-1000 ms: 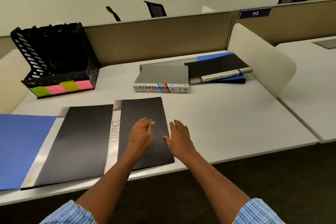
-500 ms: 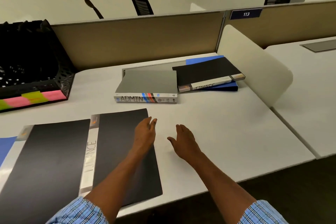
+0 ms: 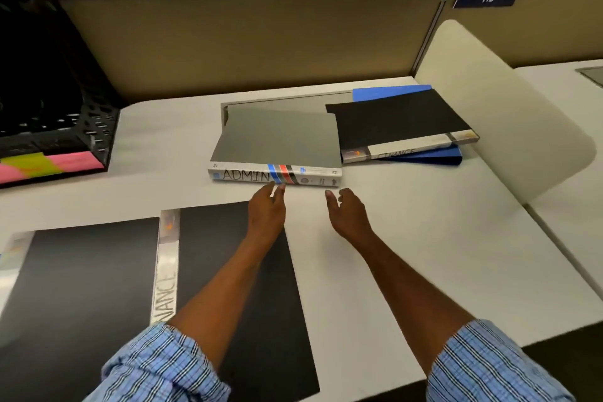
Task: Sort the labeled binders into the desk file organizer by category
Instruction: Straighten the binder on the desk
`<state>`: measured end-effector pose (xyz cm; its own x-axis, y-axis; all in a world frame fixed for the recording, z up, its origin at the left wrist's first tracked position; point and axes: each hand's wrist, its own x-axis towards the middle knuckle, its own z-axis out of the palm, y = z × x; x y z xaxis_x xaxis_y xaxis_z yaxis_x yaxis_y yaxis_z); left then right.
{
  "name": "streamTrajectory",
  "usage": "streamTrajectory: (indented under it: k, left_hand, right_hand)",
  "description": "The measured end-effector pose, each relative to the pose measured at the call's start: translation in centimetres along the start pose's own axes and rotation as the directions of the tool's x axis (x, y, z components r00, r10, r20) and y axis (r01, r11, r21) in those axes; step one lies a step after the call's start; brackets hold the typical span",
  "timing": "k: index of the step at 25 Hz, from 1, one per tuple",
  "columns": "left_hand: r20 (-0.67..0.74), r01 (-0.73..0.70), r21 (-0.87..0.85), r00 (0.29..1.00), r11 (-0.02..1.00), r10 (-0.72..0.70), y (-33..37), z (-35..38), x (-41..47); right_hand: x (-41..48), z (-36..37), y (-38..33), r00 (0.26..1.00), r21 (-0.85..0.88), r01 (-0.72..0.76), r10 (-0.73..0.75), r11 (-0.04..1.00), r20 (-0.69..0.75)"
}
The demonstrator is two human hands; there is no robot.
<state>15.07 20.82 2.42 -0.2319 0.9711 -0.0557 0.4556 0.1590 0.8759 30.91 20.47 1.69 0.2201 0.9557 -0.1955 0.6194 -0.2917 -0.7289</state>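
Note:
A grey binder [image 3: 277, 140] with ADMIN on its spine lies flat mid-desk. My left hand [image 3: 266, 209] is open, its fingertips right at that spine's front edge. My right hand [image 3: 347, 212] is open too, a little short of the spine's right end, holding nothing. To the right, a black FINANCE binder [image 3: 398, 124] rests on a blue binder [image 3: 434, 158]. Another black FINANCE binder [image 3: 81, 287] lies open flat at the near left, under my left forearm. The black mesh file organizer [image 3: 55, 101] with pink and green sticky labels stands at the far left.
A tan partition [image 3: 244, 39] runs along the back of the white desk [image 3: 408, 254]. A curved white divider [image 3: 499, 108] closes the right side, with a neighbouring desk beyond. Black chairs show behind the partition.
Both hands left the open FINANCE binder and moved forward to the ADMIN binder's spine. The view shifted right and closer, so the organizer slid to the left edge.

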Motion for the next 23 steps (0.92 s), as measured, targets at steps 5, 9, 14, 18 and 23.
streamTrajectory:
  k: [5, 9, 14, 18, 23]
  left_hand:
    - [0.042, 0.198, -0.197, 0.98, 0.96, -0.194, -0.7, 1.5, 2.2]
    - [0.136, 0.422, -0.416, 0.905, 0.806, -0.404, -0.4, 2.1, 2.6]
    - [0.099, 0.439, -0.51, 0.884, 0.74, -0.456, 0.9, 2.3, 2.9]
    - [0.121, 0.455, -0.601, 0.865, 0.657, -0.487, 2.1, 2.6, 2.2]
    - [0.135, 0.412, -0.73, 0.869, 0.546, -0.476, 4.3, 3.0, 1.3]
  right_hand:
    - [5.5, -0.4, -0.5, 0.969, 0.2, -0.248, 0.244, 0.948, 0.046]
    - [8.5, -0.6, -0.7, 0.873, 0.484, -0.488, 0.406, 0.726, 0.271]
    - [10.3, -0.7, -1.8, 0.883, 0.502, -0.47, 0.377, 0.726, 0.281]
    - [10.2, -1.0, -3.2, 0.923, 0.614, -0.383, 0.299, 0.689, 0.241]
    - [8.1, -3.9, -5.3, 0.936, 0.706, -0.349, 0.185, 0.616, 0.301]
